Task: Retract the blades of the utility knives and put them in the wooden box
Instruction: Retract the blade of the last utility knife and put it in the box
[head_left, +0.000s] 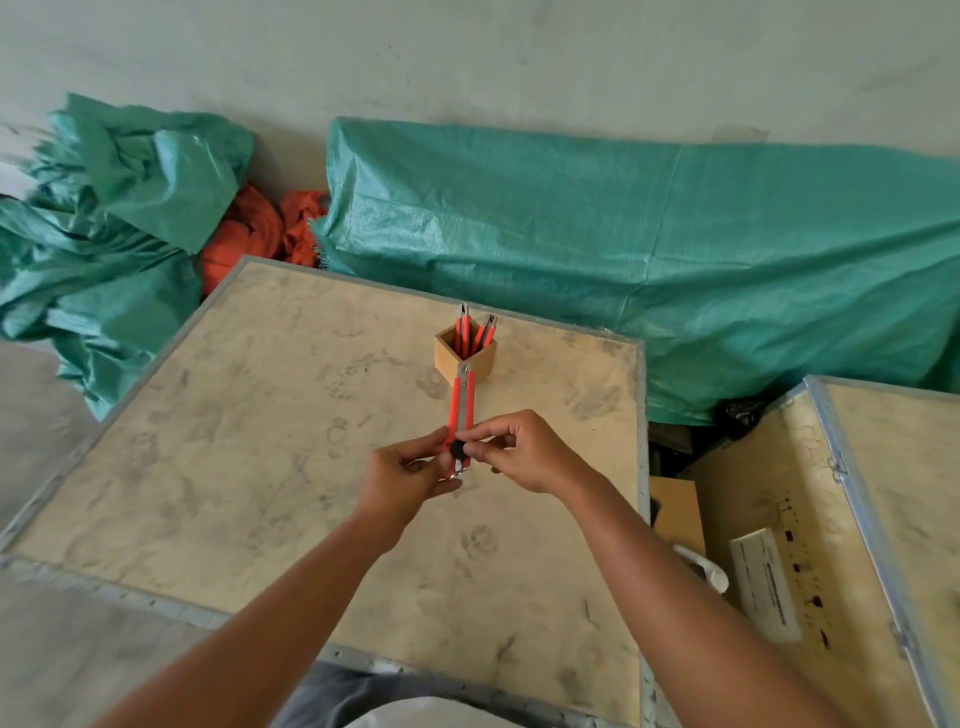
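Observation:
A red utility knife (462, 402) with a silver rail and a black slider knob is held above the plywood table top (249, 447), its tip pointing away from me toward the wooden box. My left hand (410, 470) grips its near end. My right hand (524, 449) pinches it at the black knob. No blade shows past its far tip. The small square wooden box (448, 358) stands upright at the far middle of the table, with three red knives standing in it.
Green tarpaulin (623, 234) covers bulk behind the table and lies bunched at the left, with orange cloth between. A second plywood crate (883, 519) stands at the right; a white carton and cardboard lie in the gap.

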